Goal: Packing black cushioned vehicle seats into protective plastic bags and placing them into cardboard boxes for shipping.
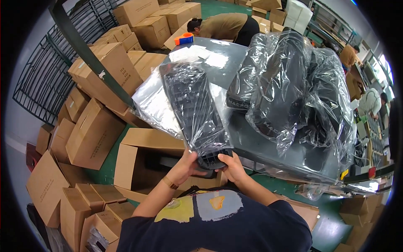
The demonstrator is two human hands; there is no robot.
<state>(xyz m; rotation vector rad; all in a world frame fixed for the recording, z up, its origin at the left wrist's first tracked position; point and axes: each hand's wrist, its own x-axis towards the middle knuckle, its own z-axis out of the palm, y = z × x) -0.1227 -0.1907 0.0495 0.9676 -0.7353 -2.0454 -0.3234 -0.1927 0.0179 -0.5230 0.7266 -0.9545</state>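
A long black plastic part [193,103] with a ribbed, hollow underside lies tilted over the table's near left corner. Clear plastic film covers most of it, and its near end sticks out bare. My left hand [183,168] grips the left side of that near end, with the film's edge by its fingers. On the right side, my right hand [233,167] is closed round the bare end, thumb on top. Beneath the part is a pile of clear plastic bags [153,107]. Below my hands stands an open carton [128,168] with a dark piece inside, partly hidden.
Several black parts in clear film [279,84] are heaped on the right of the dark grey table [260,145]. An orange and blue tool [184,39] lies at its far edge. Cartons [94,134] crowd the left beside a green metal post [84,48]. A person [226,26] bends beyond the table.
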